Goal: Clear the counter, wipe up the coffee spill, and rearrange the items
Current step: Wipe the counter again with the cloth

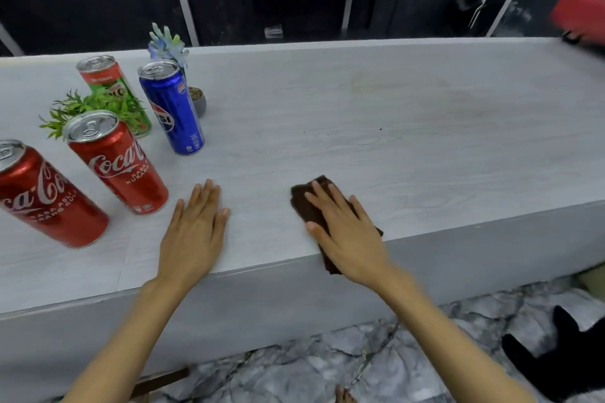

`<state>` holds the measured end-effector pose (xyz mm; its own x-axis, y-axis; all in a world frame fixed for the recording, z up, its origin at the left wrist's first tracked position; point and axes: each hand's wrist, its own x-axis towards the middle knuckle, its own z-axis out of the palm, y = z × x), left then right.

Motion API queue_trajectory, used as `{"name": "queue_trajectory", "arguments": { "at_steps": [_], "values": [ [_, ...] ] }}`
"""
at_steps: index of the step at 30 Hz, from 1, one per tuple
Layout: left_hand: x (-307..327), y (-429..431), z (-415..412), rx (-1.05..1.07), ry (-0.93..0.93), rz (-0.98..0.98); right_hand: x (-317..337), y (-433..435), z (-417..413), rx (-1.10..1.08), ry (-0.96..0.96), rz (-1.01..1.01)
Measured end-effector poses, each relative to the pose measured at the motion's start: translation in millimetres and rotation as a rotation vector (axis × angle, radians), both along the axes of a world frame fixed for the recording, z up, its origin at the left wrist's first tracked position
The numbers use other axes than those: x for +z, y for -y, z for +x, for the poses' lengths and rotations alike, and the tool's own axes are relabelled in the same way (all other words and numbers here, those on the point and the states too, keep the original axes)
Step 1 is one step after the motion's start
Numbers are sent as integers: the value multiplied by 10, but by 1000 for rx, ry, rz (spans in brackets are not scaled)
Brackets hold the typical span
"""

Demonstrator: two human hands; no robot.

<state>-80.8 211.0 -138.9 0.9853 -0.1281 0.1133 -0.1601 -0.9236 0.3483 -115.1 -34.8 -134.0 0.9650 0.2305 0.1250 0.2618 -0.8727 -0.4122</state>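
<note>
My right hand (347,234) lay flat on the brown cloth (306,203) at the counter's (425,173) near edge, my left hand (193,229) flat and empty; a leftward wipe risked toppling the Coca-Cola can (121,163), missing what seemed a faint stain (393,85) behind.

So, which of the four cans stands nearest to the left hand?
The red Coca-Cola can in front of the green plant. The second Coca-Cola can stands farther left; the Pepsi can and the red-green can stand farther back.

Home bar counter (360,127), soda cans (173,108)
</note>
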Motion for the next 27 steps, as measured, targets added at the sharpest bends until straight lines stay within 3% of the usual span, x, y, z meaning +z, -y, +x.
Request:
{"name": "queue_trajectory", "arguments": {
  "at_steps": [5, 8, 11, 14, 18, 23, 27],
  "values": [
    [75, 281, 33, -43, -36, -65, 112, 1464, 304, -491, -96, 13],
    [114, 693, 89, -104, -45, -78, 143, 1701, 753, -644, -96, -47],
    [129, 1123, 184, -125, -59, -100, 164, 1305, 1057, -547, -42, -109],
    [136, 1524, 312, -119, -60, -125, 76, 855, 926, -240, -21, -111],
    [116, 1957, 450, -119, -89, -110, -34, 1337, 468, 3, -27, -90],
    [73, 2471, 552, -154, -67, -18, 58, 2957, 708, -386, -101, -92],
    [57, 2813, 641, -156, -46, 17, 111, 3218, 1259, -567, -78, -93]
  ]
}}
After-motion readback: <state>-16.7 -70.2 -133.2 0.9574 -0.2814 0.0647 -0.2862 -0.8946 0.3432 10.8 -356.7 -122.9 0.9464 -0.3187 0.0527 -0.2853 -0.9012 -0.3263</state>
